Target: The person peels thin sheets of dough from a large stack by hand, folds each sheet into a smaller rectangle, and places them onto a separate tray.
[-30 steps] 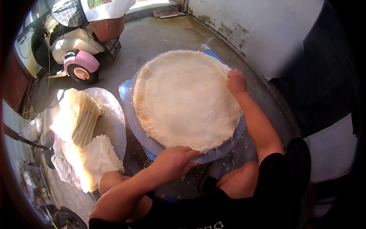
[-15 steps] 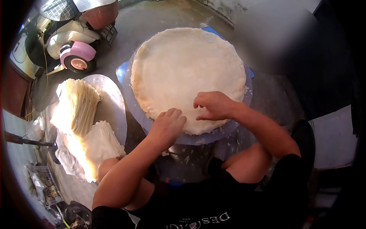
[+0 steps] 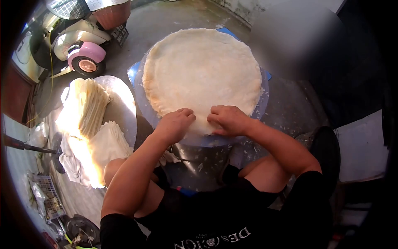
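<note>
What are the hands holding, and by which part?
Both the left hand and right hand rest curled on the near edge of the round sheet stack; whether they pinch a sheet cannot be told.

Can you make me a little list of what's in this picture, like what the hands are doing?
left hand: fingers curled on the near edge of the round stack of thin sheets
right hand: beside it, on the same edge
under the stack: round tray
to the left: folded sheets piled on a second tray
far left: pink and white scooter
grip: cannot tell if either hand pinches a sheet
</note>
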Available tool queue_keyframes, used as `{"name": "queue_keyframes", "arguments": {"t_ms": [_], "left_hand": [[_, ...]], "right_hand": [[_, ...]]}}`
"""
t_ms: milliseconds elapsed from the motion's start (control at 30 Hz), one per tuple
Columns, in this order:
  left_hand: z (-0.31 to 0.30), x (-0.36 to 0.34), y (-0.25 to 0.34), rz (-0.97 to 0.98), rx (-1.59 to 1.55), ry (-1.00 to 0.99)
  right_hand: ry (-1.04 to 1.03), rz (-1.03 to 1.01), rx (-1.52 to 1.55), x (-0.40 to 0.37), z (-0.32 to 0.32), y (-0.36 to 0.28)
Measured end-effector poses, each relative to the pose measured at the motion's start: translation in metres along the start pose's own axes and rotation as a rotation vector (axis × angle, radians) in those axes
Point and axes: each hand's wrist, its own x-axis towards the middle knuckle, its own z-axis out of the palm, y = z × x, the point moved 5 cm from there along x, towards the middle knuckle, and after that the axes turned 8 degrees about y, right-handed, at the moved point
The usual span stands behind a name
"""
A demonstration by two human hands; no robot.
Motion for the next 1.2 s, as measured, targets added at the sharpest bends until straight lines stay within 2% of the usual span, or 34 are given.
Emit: {"name": "queue_keyframes", "arguments": {"t_ms": [67, 133, 233, 367, 467, 533, 667, 833, 967, 1033, 1200], "left_hand": [[-0.002, -0.001, 0.002, -0.020, -0.002, -0.012], [-0.009, -0.001, 0.009, 0.052, -0.033, 0.099], [-0.009, -0.001, 0.012, 0.092, -0.005, 0.120], [0.002, 0.003, 0.014, 0.062, -0.003, 0.038], [0.002, 0.004, 0.018, 0.027, -0.041, 0.034], [0.005, 0.004, 0.017, 0.061, -0.007, 0.068], [0.009, 0.005, 0.015, 0.094, 0.009, 0.109], [0.010, 0.007, 0.013, 0.109, 0.067, -0.023], [0.008, 0.004, 0.013, 0.165, 0.078, 0.045], [0.004, 0.004, 0.015, 0.121, 0.092, -0.057], [-0.003, 0.003, 0.015, 0.102, 0.105, -0.017]], "right_hand": [[0.018, -0.062, -0.043, -0.001, 0.001, -0.003], [0.085, -0.193, -0.075, -0.003, 0.000, -0.011], [0.111, -0.279, -0.064, -0.006, 0.001, -0.015], [0.198, -0.322, -0.054, -0.010, 0.002, -0.019], [0.259, -0.257, -0.129, -0.009, -0.003, -0.019], [0.305, -0.133, -0.122, -0.006, -0.006, -0.012], [0.211, -0.184, -0.011, -0.006, -0.006, -0.013], [0.146, -0.165, -0.036, -0.008, 0.000, -0.012], [0.159, -0.147, -0.003, -0.010, -0.002, -0.012], [0.180, -0.058, -0.113, -0.009, 0.001, -0.017], [0.202, 0.015, -0.329, -0.008, 0.019, -0.031]]}}
